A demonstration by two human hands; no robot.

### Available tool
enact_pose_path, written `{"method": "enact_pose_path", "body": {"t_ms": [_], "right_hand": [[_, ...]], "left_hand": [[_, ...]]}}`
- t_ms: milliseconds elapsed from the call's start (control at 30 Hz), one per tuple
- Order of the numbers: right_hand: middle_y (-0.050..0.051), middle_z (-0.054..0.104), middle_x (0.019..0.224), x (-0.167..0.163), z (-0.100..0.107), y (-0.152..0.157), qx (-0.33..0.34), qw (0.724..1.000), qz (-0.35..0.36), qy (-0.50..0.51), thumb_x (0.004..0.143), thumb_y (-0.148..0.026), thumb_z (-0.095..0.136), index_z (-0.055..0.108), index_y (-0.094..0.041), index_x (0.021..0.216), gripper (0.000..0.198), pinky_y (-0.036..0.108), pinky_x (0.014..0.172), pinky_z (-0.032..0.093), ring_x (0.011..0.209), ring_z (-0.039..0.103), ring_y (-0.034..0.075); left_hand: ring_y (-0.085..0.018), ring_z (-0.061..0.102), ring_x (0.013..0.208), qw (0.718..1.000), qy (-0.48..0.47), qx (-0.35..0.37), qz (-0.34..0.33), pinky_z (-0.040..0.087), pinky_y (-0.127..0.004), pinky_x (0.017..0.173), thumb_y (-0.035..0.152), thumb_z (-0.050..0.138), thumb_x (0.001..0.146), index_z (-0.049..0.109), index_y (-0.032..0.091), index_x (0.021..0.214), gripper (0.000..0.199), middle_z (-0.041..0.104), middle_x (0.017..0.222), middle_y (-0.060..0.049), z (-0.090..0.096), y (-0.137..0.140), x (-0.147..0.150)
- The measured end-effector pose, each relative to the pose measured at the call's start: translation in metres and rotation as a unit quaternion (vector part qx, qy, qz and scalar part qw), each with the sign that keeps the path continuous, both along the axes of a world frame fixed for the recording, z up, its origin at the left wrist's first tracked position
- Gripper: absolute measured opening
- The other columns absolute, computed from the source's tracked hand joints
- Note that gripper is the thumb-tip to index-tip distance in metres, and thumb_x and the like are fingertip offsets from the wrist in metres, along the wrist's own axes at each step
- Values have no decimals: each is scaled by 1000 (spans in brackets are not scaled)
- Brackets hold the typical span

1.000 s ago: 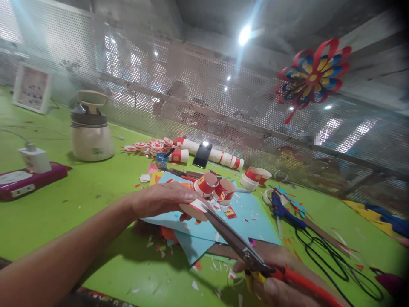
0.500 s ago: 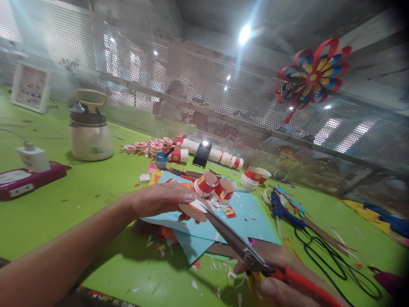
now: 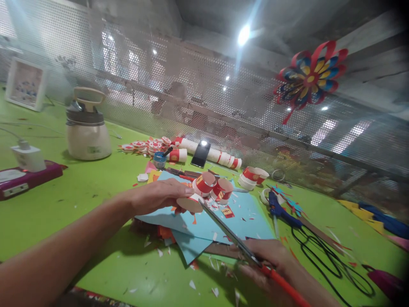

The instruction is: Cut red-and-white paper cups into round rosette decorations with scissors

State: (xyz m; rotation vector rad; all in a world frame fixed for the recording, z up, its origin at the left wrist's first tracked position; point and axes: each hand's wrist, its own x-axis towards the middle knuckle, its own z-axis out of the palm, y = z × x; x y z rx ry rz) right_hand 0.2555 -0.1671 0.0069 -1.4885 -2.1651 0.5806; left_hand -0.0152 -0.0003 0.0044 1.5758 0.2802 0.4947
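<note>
The white piece (image 3: 191, 204) is at the centre of the frame, above the blue paper (image 3: 251, 207). It lies nearly flat, its long axis running left to right and dipping slightly rightward. The left hand (image 3: 162, 195) pinches it, thumb on top and fingers underneath. The scissors (image 3: 230, 233) meet its right end; they point up and left, their long axis slanting from the lower right towards the centre. The right hand (image 3: 268, 258) is wrapped around their handles.

Over the last half second the scissors have rolled: the blades now show a thinner profile, and the yellow on the handle has gone from sight. I judge that the blades are being set at a new angle to the edge being trimmed.

Just behind stand two cups (image 3: 204, 184). Farther out on the tabletop (image 3: 121, 264) are the glue gun (image 3: 283, 212) at right, the phone (image 3: 201, 154) near centre and the kettle (image 3: 87, 138) at left.
</note>
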Motion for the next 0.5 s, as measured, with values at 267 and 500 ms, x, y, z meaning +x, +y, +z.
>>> {"method": "enact_pose_path", "body": {"t_ms": [267,500], "right_hand": [[2,67,75,-3,-1,3,39,998,14,-57,94,-31,47,69,-20,96,24,23,59,46,64,57,14],[-1,63,73,-2,10,0,3,992,42,-117,81,-9,53,60,-19,78,13,23,61,43,65,55,13]], "left_hand": [[-16,51,71,1000,1,-16,14,38,-26,62,39,55,88,74,9,92,36,68,85,-12,-4,2,0],[-15,52,72,994,-68,-80,32,40,-26,64,34,57,87,70,9,106,34,67,90,-12,2,0,-1]]}}
